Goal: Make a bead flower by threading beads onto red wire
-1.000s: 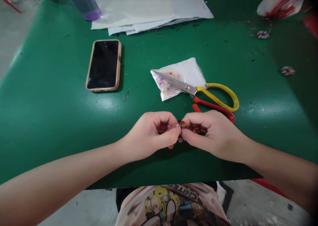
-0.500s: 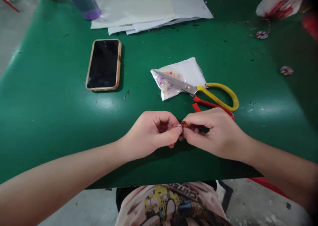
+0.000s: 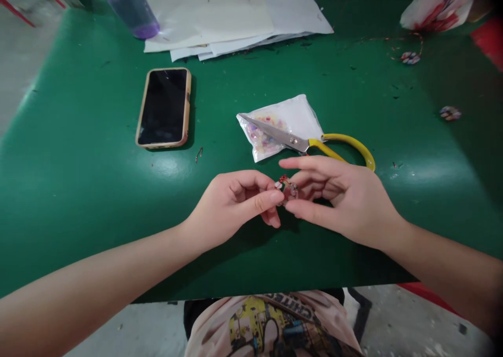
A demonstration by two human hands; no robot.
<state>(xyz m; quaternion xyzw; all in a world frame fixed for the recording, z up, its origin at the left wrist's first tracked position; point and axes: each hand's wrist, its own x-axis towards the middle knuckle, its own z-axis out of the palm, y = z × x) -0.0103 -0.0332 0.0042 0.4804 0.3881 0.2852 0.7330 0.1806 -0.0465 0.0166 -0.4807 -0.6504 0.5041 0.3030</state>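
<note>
Both hands meet over the green table (image 3: 98, 189) near its front edge. My left hand (image 3: 231, 202) pinches a small beaded piece (image 3: 286, 187), red and pale beads on thin wire, between thumb and fingers. My right hand (image 3: 340, 197) touches the same piece from the right, its forefinger stretched out above it and its thumb below. Just behind the hands lies a clear bag of small coloured beads (image 3: 281, 124), with scissors (image 3: 310, 143) with yellow and red handles resting across it.
A phone (image 3: 164, 107) in a tan case lies screen up at the left. White papers (image 3: 231, 19) and a purple tumbler (image 3: 131, 6) sit at the back. Finished bead pieces (image 3: 450, 112) and a red-and-white bag (image 3: 440, 3) are at the right.
Both hands rose slightly away from the table edge. My right hand's forefinger straightened out over the beaded piece, which now shows more between the fingertips.
</note>
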